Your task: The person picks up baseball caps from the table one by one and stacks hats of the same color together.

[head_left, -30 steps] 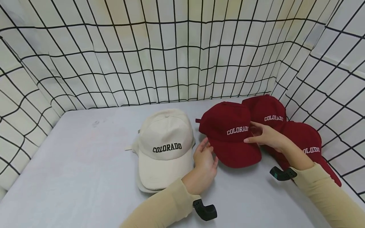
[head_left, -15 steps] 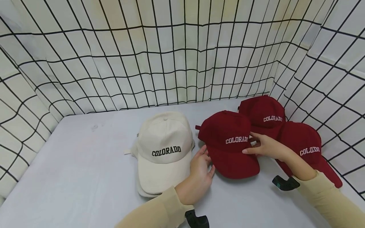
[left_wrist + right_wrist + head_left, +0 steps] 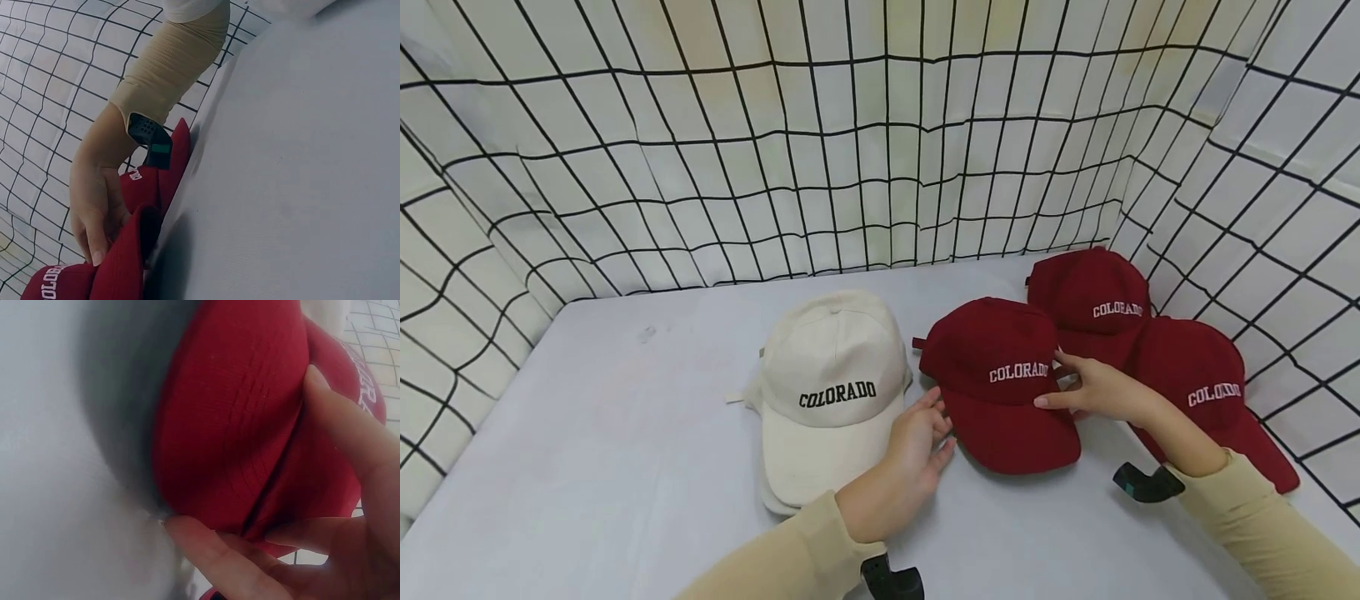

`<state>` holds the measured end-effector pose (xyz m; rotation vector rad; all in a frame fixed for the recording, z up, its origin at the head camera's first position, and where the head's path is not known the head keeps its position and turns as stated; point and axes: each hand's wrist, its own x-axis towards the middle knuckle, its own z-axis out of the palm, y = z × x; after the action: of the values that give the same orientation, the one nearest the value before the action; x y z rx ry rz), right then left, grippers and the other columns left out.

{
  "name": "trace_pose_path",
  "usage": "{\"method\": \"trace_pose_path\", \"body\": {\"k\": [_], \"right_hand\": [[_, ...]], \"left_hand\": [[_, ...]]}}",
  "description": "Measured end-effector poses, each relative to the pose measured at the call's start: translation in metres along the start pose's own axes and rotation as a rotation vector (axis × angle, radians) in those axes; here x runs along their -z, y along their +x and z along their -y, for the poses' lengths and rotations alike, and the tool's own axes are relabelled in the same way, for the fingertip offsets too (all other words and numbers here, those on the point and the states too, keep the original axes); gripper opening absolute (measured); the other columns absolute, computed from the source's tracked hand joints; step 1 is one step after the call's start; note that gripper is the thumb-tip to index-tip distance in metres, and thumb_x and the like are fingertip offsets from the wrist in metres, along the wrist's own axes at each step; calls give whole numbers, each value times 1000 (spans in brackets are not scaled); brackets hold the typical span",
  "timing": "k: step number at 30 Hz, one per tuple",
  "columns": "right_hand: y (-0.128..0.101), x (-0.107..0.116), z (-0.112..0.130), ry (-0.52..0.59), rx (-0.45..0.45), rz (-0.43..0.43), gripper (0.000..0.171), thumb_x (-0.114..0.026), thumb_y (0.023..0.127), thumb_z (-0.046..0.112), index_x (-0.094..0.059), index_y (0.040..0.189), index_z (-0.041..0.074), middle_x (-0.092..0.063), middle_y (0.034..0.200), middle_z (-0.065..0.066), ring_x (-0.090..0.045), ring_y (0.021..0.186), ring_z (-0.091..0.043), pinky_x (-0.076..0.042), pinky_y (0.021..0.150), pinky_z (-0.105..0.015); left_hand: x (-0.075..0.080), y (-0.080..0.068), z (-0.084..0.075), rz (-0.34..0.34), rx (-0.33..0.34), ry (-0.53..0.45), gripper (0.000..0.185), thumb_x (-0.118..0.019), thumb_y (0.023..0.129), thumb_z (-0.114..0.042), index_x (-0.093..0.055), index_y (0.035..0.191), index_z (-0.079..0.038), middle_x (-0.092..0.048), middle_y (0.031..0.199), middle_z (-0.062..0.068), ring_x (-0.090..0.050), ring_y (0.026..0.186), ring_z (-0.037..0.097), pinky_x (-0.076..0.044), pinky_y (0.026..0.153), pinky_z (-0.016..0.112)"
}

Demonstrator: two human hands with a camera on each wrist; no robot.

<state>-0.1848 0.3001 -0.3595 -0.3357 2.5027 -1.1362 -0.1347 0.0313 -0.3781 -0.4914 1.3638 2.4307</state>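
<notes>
A dark red "COLORADO" cap point(image 3: 1000, 387) lies on the grey table point(image 3: 625, 442), its brim toward me. My right hand point(image 3: 1063, 390) pinches it at its right side, where brim meets crown. The right wrist view shows the thumb point(image 3: 340, 428) on top of the red cap point(image 3: 231, 419) and a finger point(image 3: 212, 550) beneath. My left hand point(image 3: 934, 423) lies flat on the table with straight fingers touching the brim's left edge. The left wrist view shows my right hand point(image 3: 94, 209) on the red cap point(image 3: 125, 269). A stack of cream "COLORADO" caps point(image 3: 831, 387) sits just left of my left hand.
Two more red caps point(image 3: 1090, 296) point(image 3: 1206, 375) lie overlapping behind and right of the held one, against the right wall. White cloth with a black grid point(image 3: 850, 167) walls in the table at the back and both sides. The table's left part is bare.
The front red cap has slid a little toward me, away from the other red caps. My left hand has drawn back and left along its brim edge. My right hand stays on the cap.
</notes>
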Motion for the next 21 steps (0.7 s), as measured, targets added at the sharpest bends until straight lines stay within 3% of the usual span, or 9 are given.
{"method": "trace_pose_path", "body": {"k": [2, 5, 11, 21], "right_hand": [[0, 0, 0, -4, -8, -5, 101, -79, 92, 27, -13, 153, -20, -53, 134, -35, -64, 110, -35, -61, 78, -40], [1, -1, 0, -10, -9, -3, 101, -79, 92, 27, -12, 153, -20, -54, 133, -35, -64, 110, -36, -61, 78, -40], [0, -4, 1, -40, 14, -3, 98, -78, 93, 24, -14, 152, -21, -55, 131, -35, -63, 111, -38, -61, 76, -40], [2, -4, 0, -126, 50, -17, 96, -81, 90, 22, -19, 147, -26, -62, 120, -31, -69, 85, -24, -60, 69, -37]], "left_hand": [[2, -1, -2, 16, 4, 38, 78, -36, 75, 11, -43, 152, 1, -41, 140, 13, -46, 102, 19, -37, 87, 32], [4, -2, -3, 47, 11, 72, 79, -36, 74, 9, -40, 153, 3, -36, 151, 18, -45, 113, 24, -36, 89, 30], [8, -5, -4, 84, 32, 81, 76, -40, 81, 7, -29, 156, 6, -27, 162, 25, -39, 136, 34, -31, 109, 49], [12, -9, -8, 103, 69, 76, 75, -42, 84, 5, -24, 157, 6, -24, 163, 25, -35, 143, 35, -23, 116, 63]]}}
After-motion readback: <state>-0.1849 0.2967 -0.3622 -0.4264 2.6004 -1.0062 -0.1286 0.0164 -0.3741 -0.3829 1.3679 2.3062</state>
